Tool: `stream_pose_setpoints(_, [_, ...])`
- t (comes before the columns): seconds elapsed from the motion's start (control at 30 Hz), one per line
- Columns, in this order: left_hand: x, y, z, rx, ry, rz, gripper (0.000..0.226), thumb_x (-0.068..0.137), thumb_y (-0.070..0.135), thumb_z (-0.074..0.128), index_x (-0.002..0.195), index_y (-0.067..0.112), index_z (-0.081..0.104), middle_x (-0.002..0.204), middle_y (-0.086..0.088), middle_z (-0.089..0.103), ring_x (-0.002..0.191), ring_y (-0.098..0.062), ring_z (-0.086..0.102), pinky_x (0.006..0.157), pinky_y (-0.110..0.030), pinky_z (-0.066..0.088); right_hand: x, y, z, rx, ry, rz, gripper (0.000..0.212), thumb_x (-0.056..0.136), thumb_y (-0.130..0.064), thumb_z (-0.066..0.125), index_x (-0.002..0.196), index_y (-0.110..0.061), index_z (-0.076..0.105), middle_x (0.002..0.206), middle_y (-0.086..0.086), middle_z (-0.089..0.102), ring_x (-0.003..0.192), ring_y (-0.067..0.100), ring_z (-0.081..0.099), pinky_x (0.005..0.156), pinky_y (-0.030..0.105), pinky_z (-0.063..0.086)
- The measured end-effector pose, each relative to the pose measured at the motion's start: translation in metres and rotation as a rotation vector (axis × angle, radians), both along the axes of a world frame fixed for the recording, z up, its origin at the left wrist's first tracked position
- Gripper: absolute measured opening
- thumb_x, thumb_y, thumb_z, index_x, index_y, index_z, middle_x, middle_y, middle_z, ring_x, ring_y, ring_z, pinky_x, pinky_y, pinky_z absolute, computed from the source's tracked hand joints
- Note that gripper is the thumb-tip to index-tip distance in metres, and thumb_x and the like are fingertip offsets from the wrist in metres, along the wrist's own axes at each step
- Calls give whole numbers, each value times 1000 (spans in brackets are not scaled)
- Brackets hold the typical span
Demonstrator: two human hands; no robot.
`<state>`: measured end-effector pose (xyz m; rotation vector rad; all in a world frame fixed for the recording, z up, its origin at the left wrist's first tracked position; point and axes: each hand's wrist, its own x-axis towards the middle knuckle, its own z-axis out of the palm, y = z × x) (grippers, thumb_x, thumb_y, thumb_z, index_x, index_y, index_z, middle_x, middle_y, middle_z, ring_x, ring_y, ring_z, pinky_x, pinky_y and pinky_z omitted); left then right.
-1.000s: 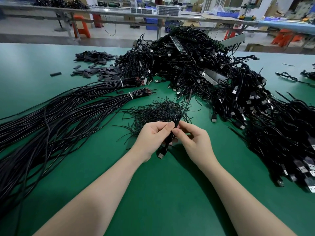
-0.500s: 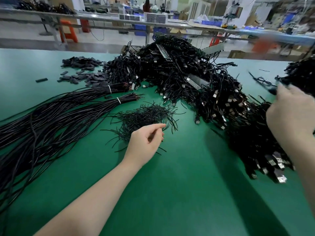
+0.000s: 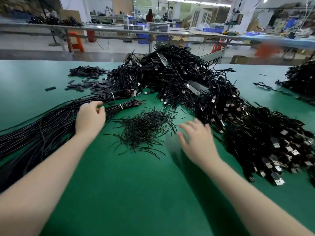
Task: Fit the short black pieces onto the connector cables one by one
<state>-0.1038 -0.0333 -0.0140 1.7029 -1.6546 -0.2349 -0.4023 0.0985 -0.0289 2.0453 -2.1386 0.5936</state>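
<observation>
Starting at your left: long black cable bundles (image 3: 51, 123), each tied with a white band, lie on the green table mat (image 3: 136, 193), their long axis running from lower left toward upper right, stripped ends pointing at the centre heap. Your left hand (image 3: 90, 116) rests over them, fingers loosely curled; whether it pinches a cable you cannot tell. Flat short black pieces (image 3: 88, 79) lie scattered behind. Thin black wire offcuts (image 3: 144, 128) sit centre. Your right hand (image 3: 197, 140), blurred, fingers spread, hovers beside them. Tangled black USB-connector cables (image 3: 221, 108) are heaped right.
</observation>
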Motion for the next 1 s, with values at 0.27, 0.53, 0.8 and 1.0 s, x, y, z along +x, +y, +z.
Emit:
stream_pose_setpoints(0.27, [66,-29,-13,106,-671,10,20,96,16,57,106,25,72,105,-5,70,92,-32,64,65,-33,48,17,-1,-37,-29,-201,21,24,96,-32,51,108,-18,66,112,-5,65,114,17,53,94,29,42])
stream_pose_setpoints(0.53, [71,-28,-8,116,-758,-58,9,92,0,53,94,8,58,88,-13,55,72,-33,59,65,-42,52,19,-1,-36,-53,-192,22,19,95,-28,51,101,-19,66,103,-7,66,100,14,55,78,26,44])
stream_pose_setpoints(0.8, [114,-33,29,-149,273,397,17,95,21,35,108,19,47,118,-23,57,109,-40,56,92,-46,43,19,1,-34,-3,-223,17,18,94,-24,53,104,-18,67,107,-5,66,105,16,56,84,30,47])
stream_pose_setpoints(1.0, [96,25,47,-453,33,-21,17,96,38,35,97,56,37,75,5,53,67,-30,52,66,-41,43,84,3,19,-211,-322,275,58,92,-15,60,146,-21,38,156,0,28,105,21,61,83,34,52])
